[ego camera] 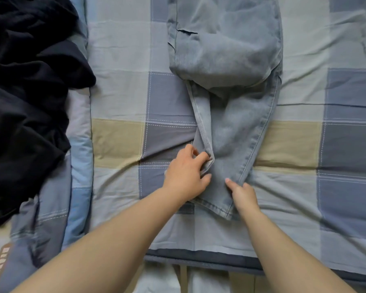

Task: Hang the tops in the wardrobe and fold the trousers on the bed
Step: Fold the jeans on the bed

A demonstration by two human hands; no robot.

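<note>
Light blue jeans (230, 115) lie lengthwise on the checked bed cover (118, 98), legs together, with the cuffs nearest me and the waist end at the top of the view. My left hand (186, 174) grips a bunched fold on the left edge of the leg, close to the cuff. My right hand (242, 194) pinches the right edge of the same leg just above the hem.
A heap of dark, nearly black clothing (28, 98) covers the left side of the bed. The bed's front edge (209, 261) runs below my forearms, with pale floor beneath it.
</note>
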